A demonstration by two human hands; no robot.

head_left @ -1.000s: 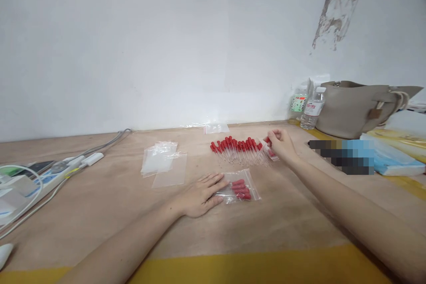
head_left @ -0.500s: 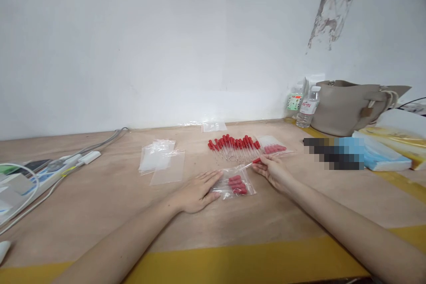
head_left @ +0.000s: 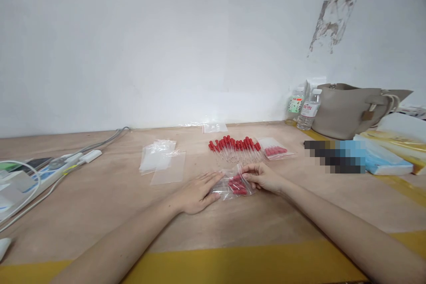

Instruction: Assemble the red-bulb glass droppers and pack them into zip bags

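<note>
A clear zip bag [head_left: 221, 190] lies on the table, with several red-bulbed glass droppers [head_left: 237, 185] inside it. My left hand [head_left: 199, 191] rests flat with its fingers stretched out over the bag's left end. At the opposite end, my right hand [head_left: 264, 178] pinches the bag's upper right edge, by the red bulbs. Whether a dropper is also between those fingertips is hidden. Just beyond the hands, a row of loose red-bulbed droppers [head_left: 235, 144] lies with bulbs facing the wall. Beside the row, another zip bag [head_left: 266, 143] holds several droppers.
Flat clear bags [head_left: 159, 156] lie to the left, and another bag [head_left: 214, 128] is near the wall. A power strip [head_left: 55, 171] with cables occupies the far left. On the right are water bottles [head_left: 309, 110], a grey handbag [head_left: 342, 111] and a blue packet [head_left: 382, 159].
My right hand has moved left and nearer to me, bringing the dropper it held into the bag's right end. The bag's upper edge is now lifted there. My left hand has stayed put.
</note>
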